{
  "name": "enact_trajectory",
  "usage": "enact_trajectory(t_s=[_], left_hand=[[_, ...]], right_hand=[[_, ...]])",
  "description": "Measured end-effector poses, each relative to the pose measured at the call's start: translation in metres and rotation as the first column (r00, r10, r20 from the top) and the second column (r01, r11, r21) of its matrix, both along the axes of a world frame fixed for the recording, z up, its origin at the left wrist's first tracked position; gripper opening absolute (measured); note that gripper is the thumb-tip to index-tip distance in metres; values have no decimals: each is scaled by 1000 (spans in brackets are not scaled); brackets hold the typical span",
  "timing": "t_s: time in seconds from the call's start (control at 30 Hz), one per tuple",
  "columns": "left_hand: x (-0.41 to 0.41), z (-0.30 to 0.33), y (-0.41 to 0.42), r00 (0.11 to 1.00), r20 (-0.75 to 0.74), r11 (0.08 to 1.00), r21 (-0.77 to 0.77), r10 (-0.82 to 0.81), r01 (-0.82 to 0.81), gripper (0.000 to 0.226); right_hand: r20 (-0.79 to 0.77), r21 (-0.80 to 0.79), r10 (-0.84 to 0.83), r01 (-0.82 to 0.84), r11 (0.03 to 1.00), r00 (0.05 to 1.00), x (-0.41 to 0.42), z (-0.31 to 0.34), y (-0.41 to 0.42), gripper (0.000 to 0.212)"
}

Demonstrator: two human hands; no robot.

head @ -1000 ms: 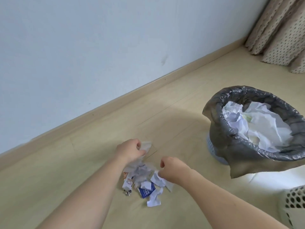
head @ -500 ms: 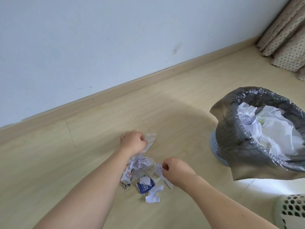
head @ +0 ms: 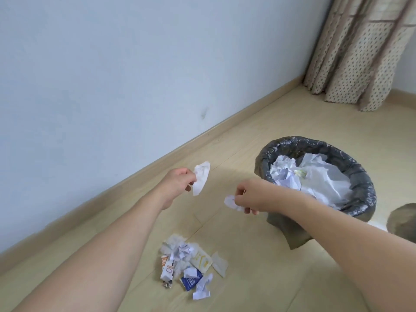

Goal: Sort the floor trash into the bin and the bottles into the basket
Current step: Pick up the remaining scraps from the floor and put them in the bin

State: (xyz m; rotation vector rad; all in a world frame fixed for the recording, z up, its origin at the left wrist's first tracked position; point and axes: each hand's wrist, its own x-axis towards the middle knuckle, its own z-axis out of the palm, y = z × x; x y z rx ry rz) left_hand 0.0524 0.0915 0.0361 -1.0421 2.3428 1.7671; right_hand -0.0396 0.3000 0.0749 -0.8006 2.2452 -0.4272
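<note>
**Both hands loaded, bin is off to the right**

Right hand pinches a small crumpled paper scrap in curled fingers, and it's the nearer one: the bin sits just to its right, already stuffed with paper. Left hand pinches a tissue hanging down lengthwise, farther from the bin. The remaining trash pile lies on the floor below both hands.

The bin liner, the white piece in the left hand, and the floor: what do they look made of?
Bin liner: thin dark plastic film, probably, glossy and wrinkled over the rim.
White piece in the left hand: soft tissue or paper, matte and limp; which one is unclear.
Floor: pale wood-look planks with visible seams, satin; laminate or real wood is unclear.
</note>
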Motion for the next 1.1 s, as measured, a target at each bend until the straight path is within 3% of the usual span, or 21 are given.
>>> enact_trajectory(t_s=[0.2, 0.37, 0.53, 0.63, 0.73, 0.83, 0.93, 1.03, 1.1], left_hand=[[-65, 79, 76, 991, -105, 995, -74, -77, 70, 15], [-110, 88, 146, 991, -39, 983, -136, -129, 123, 8], [-133, 69, 188, 981, 76, 972, -146, -177, 187, 5], [-134, 65, 189, 982, 98, 967, -184, -158, 174, 11], [-121, 65, 170, 992, 46, 969, -213, -117, 124, 13], [-93, 61, 138, 995, -1, 943, -318, -100, 95, 16], [-45, 35, 98, 984, 78, 889, -421, -161, 178, 15], [9, -5, 65, 955, 184, 873, -394, -232, 288, 14], [43, -33, 51, 918, 273, 850, -369, -288, 376, 13]], right_hand=[[-166, -181, -336, 307, 935, 927, -65, 53, 60, 19], [-274, -226, -498, 448, 865, 823, -90, 44, 113, 26], [-291, -129, -511, 496, 858, 809, -86, 20, 143, 26], [-377, -170, -491, 463, 870, 785, -82, 16, 148, 3], [-486, -273, -488, 405, 873, 725, -76, 14, 135, 26], [-584, -367, -401, 210, 906, 706, -56, 9, 105, 30], [-610, -360, -220, -19, 933, 762, -16, -10, 65, 32], [-543, -172, 46, -164, 971, 839, 32, -48, 32, 31], [-417, 16, 208, -222, 975, 885, 59, -82, 18, 30]])
